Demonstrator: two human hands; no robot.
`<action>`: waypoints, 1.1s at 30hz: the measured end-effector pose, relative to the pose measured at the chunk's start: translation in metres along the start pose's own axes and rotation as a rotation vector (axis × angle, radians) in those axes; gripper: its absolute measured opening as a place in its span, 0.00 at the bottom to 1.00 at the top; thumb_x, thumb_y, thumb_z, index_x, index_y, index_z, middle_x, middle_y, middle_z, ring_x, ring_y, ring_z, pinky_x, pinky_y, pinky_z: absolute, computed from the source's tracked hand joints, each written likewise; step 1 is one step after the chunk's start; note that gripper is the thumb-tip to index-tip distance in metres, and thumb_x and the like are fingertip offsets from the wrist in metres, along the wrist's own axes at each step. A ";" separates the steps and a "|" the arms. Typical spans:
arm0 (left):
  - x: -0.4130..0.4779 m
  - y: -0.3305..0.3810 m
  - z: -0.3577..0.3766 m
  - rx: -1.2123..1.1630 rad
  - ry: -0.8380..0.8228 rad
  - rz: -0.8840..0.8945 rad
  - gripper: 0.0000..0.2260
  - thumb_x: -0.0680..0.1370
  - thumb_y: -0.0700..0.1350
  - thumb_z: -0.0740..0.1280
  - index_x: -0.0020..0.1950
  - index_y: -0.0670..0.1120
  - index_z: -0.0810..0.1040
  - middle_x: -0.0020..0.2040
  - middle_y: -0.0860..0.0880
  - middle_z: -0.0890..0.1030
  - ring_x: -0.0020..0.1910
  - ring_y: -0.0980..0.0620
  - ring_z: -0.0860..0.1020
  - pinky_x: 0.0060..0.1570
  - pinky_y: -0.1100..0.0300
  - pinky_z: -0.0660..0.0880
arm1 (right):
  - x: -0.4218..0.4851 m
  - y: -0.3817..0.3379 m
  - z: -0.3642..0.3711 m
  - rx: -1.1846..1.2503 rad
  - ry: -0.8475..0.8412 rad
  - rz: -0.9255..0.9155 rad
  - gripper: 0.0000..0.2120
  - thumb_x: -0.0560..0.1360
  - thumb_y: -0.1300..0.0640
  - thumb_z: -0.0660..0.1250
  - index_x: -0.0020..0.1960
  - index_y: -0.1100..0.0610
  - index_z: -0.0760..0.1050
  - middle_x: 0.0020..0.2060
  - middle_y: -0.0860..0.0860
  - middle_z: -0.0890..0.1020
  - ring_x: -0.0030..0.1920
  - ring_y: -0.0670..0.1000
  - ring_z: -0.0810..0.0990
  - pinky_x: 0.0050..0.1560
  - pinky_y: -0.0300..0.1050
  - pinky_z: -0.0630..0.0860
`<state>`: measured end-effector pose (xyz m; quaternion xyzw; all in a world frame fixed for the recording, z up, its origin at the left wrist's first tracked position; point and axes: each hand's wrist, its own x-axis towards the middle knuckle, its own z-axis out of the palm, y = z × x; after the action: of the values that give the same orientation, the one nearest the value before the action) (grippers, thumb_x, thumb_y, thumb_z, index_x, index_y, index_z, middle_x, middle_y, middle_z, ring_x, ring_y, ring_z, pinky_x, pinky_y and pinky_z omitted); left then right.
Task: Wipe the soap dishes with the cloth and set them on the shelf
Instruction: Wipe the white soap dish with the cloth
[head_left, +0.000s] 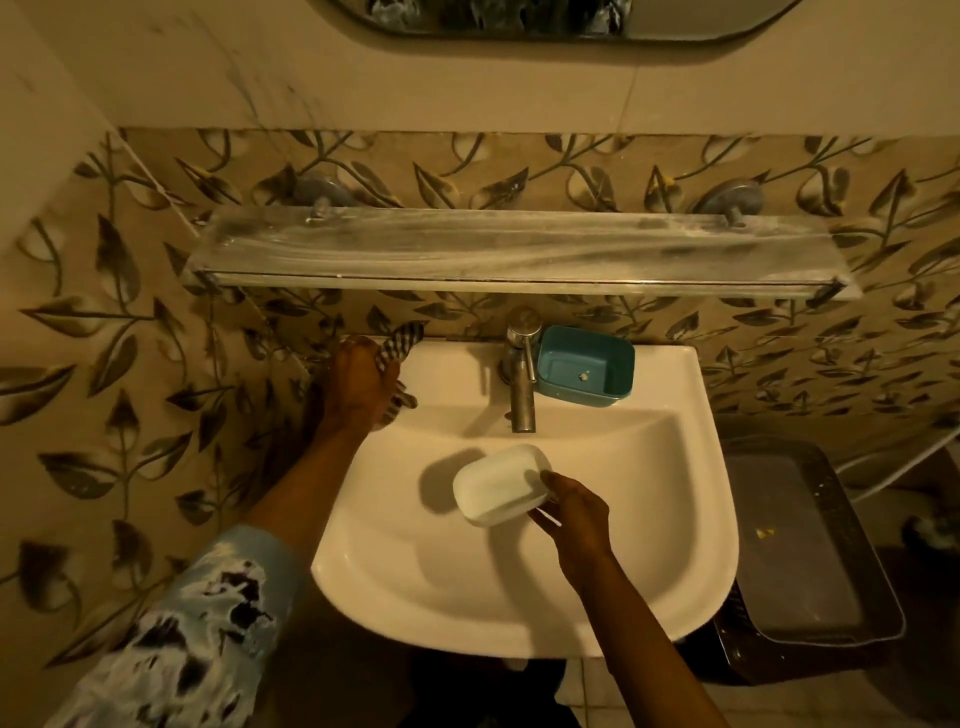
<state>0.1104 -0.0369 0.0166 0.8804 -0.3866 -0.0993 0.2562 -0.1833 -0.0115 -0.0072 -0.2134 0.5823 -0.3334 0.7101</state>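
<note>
your right hand (574, 512) is pinching the white oval plastic soap dish (500, 484) by its rim over the white ceramic basin (675, 519), likely presenting it for wiping. your left hand (361, 384) is gripping the striped cloth (399, 343) at the far left corner, probably gathering it, while the teal rectangular soap dish (584, 366) is waiting beyond your right hand.

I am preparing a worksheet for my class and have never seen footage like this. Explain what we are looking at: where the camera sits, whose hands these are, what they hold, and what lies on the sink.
There is no machine here. A person wears one wide-angle camera on the head, so the single picture looks down at their own two hands over a white sink. The left hand grips a striped cloth at the sink's back left corner. The right hand holds a white soap dish above the basin. A teal soap dish sits on the sink's ledge, just right of the tap. The shelf on the wall above holds neither dish yet.
</note>
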 end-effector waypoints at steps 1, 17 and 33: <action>-0.002 0.002 -0.001 -0.068 0.021 0.020 0.13 0.75 0.49 0.68 0.45 0.38 0.77 0.47 0.39 0.80 0.48 0.41 0.78 0.51 0.52 0.75 | 0.001 -0.001 0.001 0.034 0.005 0.028 0.01 0.74 0.63 0.69 0.45 0.59 0.79 0.48 0.58 0.81 0.52 0.61 0.80 0.45 0.52 0.79; -0.130 0.020 -0.028 -0.649 -0.208 0.205 0.11 0.73 0.44 0.72 0.41 0.56 0.71 0.37 0.58 0.78 0.36 0.59 0.79 0.34 0.67 0.76 | -0.025 0.000 0.014 0.151 -0.338 0.258 0.26 0.66 0.43 0.69 0.60 0.54 0.75 0.50 0.59 0.81 0.49 0.59 0.79 0.49 0.56 0.79; -0.146 0.094 -0.009 -0.307 -0.139 0.433 0.15 0.76 0.43 0.68 0.63 0.48 0.77 0.60 0.49 0.79 0.61 0.52 0.73 0.59 0.52 0.75 | -0.020 -0.037 0.038 0.074 -0.402 0.074 0.30 0.76 0.32 0.51 0.65 0.50 0.72 0.60 0.59 0.79 0.60 0.60 0.77 0.61 0.57 0.74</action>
<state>-0.0449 0.0193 0.0706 0.7192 -0.5629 -0.1597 0.3746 -0.1566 -0.0259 0.0403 -0.2280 0.4234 -0.2791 0.8312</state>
